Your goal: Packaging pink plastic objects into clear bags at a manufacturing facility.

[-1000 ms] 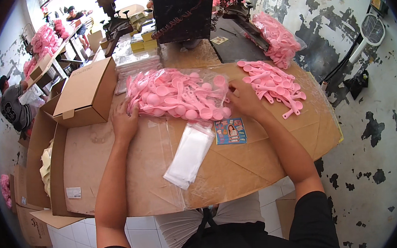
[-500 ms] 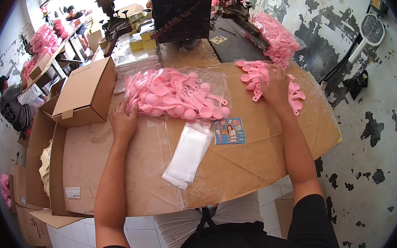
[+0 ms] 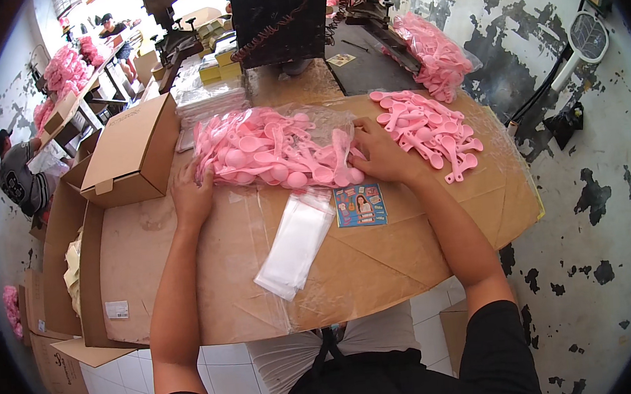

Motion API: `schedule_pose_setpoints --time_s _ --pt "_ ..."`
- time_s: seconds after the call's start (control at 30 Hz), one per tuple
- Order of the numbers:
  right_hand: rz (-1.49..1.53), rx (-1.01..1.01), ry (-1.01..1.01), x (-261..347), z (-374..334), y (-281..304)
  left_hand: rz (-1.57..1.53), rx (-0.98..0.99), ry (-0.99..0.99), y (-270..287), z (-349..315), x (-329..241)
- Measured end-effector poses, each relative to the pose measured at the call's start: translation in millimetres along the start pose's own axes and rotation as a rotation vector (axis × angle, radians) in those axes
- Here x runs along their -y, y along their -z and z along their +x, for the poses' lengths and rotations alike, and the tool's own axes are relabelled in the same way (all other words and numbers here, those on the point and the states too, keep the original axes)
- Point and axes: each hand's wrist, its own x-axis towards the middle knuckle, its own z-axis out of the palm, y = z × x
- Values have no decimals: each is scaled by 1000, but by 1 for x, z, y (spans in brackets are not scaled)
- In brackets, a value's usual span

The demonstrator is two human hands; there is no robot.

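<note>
It's a workshop — brown carton (image 3: 130, 148), bagged pink scoops (image 3: 271, 156), peeling wall (image 3: 553, 204).

Head-worn fisheye — wide, downward

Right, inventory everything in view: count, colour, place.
Scoop bag: one, clear and pink, between hands
Loose scoops: many, pink, right of bag
Plastic sleeves: uncounted, whitish, nearer than bag
Card: one, mostly blue, beside sleeves
Worktable: one, brown-covered, under these
Boxes: several, brown, mostly left
Machine: one, black, far side
Packs: several, yellow, far side
Other bundles: several, pink, background
Racket: one, white, right wall
People: two, dark tops, upper left
Left hand: one, bare, bag's left edge
Right hand: one, bare, bag's right edge
</note>
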Motion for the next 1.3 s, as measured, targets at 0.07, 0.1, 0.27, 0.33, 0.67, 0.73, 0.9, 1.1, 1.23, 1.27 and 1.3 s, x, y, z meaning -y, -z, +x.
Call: schedule_pose_setpoints --time_s 0.07,0.1,0.27,0.33,0.67,0.73,0.9,1.1,1.23,1.27,1.3 --pt "2 3 -31 -2 -4 1 0 -1 -2 1 0 -1" --pt "5 5 -63 -4 -5 2 2 -1 1 1 0 -2" --pt "-87 -77 -33 -8 -4 -3 6 -3 8 0 0 -3" --pt "-107 -106 -7 -7 -3 -4 5 7 9 0 0 -1" --pt "33 -302 -88 -37 -21 55 -27 2 17 0 -1 -2" --pt "5 -405 -104 -57 -29 63 4 -9 1 -2 0 -2" --pt "-662 -509 -104 -58 -32 57 -3 5 20 -1 0 0" --pt "229 78 -148 18 -16 49 12 1 17 2 -1 0" --pt "126 235 56 18 -20 23 -3 8 15 0 0 -4" --pt "89 214 28 20 -19 21 -1 9 17 1 0 -4" --pt "92 215 29 21 -18 23 4 16 20 2 0 -3"
